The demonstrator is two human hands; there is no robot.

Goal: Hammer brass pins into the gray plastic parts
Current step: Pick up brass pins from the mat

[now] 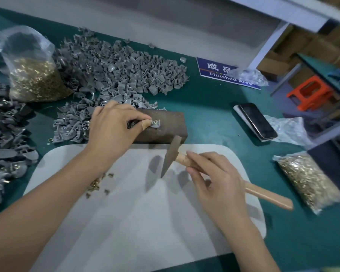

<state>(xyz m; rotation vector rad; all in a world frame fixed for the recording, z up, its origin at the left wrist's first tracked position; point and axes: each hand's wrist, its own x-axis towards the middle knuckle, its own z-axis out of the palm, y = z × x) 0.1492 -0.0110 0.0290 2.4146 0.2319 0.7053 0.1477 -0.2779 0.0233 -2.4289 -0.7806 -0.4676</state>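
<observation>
My left hand (114, 124) pinches a small gray plastic part (155, 124) with a brass pin (153, 121) in it, holding it down on a rusty brown metal block (169, 124). My right hand (214, 179) grips the wooden handle (267, 195) of a hammer just behind its metal head (170, 156). The hammer head hangs below the block's front edge, pointing down at the white mat (137, 222). A few loose brass pins (98, 183) lie on the mat by my left forearm.
A large pile of gray parts (122, 69) covers the green table behind the block, and darker parts (6, 150) are heaped at the left. Bags of brass pins sit far left (35, 79) and right (306, 181). A phone (255, 120) lies right of the block.
</observation>
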